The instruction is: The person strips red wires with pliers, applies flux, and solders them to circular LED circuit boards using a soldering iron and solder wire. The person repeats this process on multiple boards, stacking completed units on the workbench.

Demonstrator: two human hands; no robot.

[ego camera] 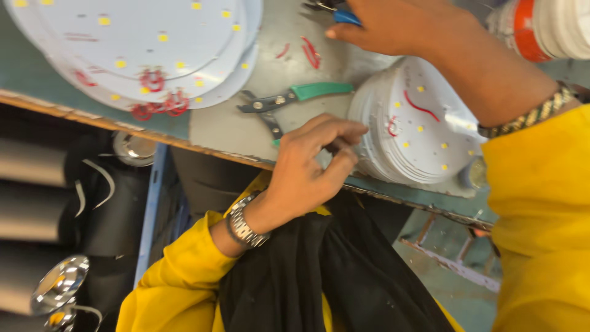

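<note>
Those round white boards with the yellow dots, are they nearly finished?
Partly, it seems. The big round boards lie stacked with red wire loops on them. The left hand fingers the edge of the smaller stack of boards, while the right hand reaches a blue-handled tool. Green-handled cutters lie unused.

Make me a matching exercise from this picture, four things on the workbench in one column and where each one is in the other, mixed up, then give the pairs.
Things
1. green-handled metal pliers
2. small stack of round white LED boards
3. large round white LED boards
4. blue-handled tool

Places
A. under the right hand, top edge
B. top left of the bench
C. lying between the two board piles
D. at the left hand fingertips, bench's near edge

Pairs: 1-C, 2-D, 3-B, 4-A
</note>
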